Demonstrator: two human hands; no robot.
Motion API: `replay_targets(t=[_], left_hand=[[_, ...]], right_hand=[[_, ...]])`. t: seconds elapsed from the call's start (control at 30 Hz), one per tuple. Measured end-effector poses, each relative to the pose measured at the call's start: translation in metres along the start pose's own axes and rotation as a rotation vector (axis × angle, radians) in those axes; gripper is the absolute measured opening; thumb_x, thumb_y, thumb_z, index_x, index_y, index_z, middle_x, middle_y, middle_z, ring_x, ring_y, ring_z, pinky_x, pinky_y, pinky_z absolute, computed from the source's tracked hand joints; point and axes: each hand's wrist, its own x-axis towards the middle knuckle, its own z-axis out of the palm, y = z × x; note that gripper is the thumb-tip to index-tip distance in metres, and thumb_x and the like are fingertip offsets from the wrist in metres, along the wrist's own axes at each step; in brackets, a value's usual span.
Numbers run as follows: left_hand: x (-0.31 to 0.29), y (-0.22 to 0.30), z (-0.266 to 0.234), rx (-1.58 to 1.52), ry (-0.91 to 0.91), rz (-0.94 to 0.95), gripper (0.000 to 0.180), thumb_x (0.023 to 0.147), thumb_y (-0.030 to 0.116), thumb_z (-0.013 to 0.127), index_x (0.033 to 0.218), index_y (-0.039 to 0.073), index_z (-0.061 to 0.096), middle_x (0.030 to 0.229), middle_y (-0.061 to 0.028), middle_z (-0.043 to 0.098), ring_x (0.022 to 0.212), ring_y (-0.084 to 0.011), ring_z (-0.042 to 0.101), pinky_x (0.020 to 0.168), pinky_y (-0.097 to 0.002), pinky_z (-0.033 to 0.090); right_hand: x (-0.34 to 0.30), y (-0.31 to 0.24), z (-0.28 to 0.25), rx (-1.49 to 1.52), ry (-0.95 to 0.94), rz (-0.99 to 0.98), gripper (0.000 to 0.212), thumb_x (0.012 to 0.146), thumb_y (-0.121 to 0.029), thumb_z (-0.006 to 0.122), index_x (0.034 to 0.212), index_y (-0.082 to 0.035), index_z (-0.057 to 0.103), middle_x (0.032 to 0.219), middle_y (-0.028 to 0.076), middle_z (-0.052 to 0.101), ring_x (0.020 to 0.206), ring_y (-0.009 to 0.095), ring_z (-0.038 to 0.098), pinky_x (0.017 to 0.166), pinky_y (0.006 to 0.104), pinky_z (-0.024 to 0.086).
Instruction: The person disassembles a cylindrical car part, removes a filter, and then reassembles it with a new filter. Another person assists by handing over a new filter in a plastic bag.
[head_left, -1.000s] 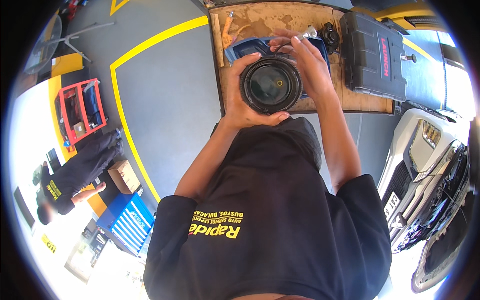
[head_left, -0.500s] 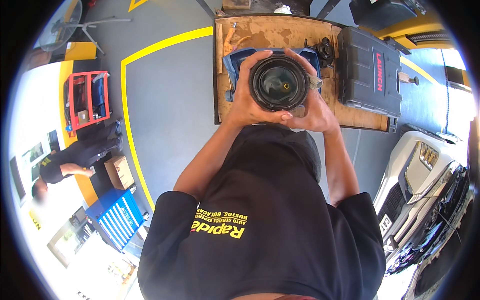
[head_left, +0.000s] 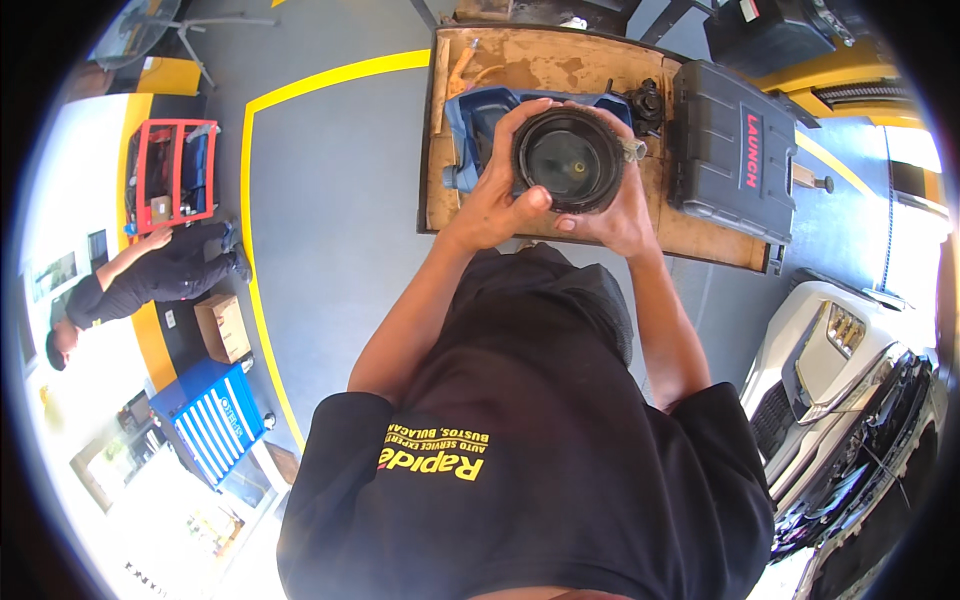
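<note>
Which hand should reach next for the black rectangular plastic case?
Probably your right hand: it is nearer the black rectangular plastic case. Your left hand is farther, across the round black part. Both hands hold that part, so your left would have to support it alone.

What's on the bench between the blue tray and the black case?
A dark, knobbly part lies between the blue tray and the black case in the head view.

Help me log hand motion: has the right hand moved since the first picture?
Yes: judged against the dark case, the right hand has come toward the black shirt, now holding the round black part.
</note>
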Motion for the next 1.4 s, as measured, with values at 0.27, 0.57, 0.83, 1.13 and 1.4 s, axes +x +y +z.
replay_targets(t=[0.27,0.57,0.83,1.13,1.4], left_hand=[[-0.035,-0.028,-0.019,-0.091,-0.016,-0.065,0.128,0.091,0.078,0.080,0.179,0.009,0.019,0.179,-0.0170,0.032,0.166,-0.0338,0.035,0.137,-0.0490,0.028],[-0.056,-0.044,-0.032,-0.181,-0.147,-0.132,0.144,0.065,0.042,0.111,0.177,0.009,0.027,0.172,-0.0145,0.043,0.161,-0.0288,0.044,0.134,-0.0449,0.035],[-0.054,-0.066,-0.022,-0.111,-0.165,-0.098,0.153,0.057,0.060,0.109,0.176,0.009,0.027,0.173,-0.0136,0.041,0.163,-0.0319,0.041,0.137,-0.0489,0.032],[-0.030,-0.101,-0.013,0.172,-0.139,-0.126,0.167,0.047,0.075,0.104,0.177,0.011,0.022,0.173,-0.0165,0.041,0.162,-0.0341,0.042,0.136,-0.0511,0.034],[-0.021,-0.125,0.013,0.184,0.001,-0.208,0.164,0.046,0.066,0.111,0.176,0.016,0.026,0.166,-0.0179,0.049,0.159,-0.0370,0.047,0.134,-0.0525,0.038]], right_hand=[[-0.022,0.006,0.036,0.118,0.094,0.121,0.127,0.068,-0.010,0.109,0.170,-0.006,0.034,0.163,0.012,0.052,0.155,0.025,0.050,0.131,0.0422,0.041],[-0.046,0.007,0.039,-0.216,-0.009,0.192,0.129,0.070,-0.017,0.107,0.173,-0.005,0.030,0.168,0.013,0.046,0.158,0.027,0.046,0.134,0.0435,0.036],[-0.054,0.027,0.016,-0.253,-0.038,0.191,0.134,0.065,-0.022,0.111,0.172,-0.004,0.032,0.176,0.014,0.042,0.161,0.030,0.045,0.135,0.0456,0.036],[-0.027,0.054,-0.035,-0.256,-0.114,0.194,0.132,0.062,-0.029,0.113,0.169,-0.008,0.040,0.166,0.012,0.052,0.154,0.026,0.053,0.130,0.0432,0.043],[-0.017,0.073,-0.076,-0.069,-0.176,0.300,0.124,0.068,-0.024,0.112,0.168,-0.008,0.040,0.160,0.011,0.057,0.148,0.024,0.057,0.128,0.0417,0.045]])
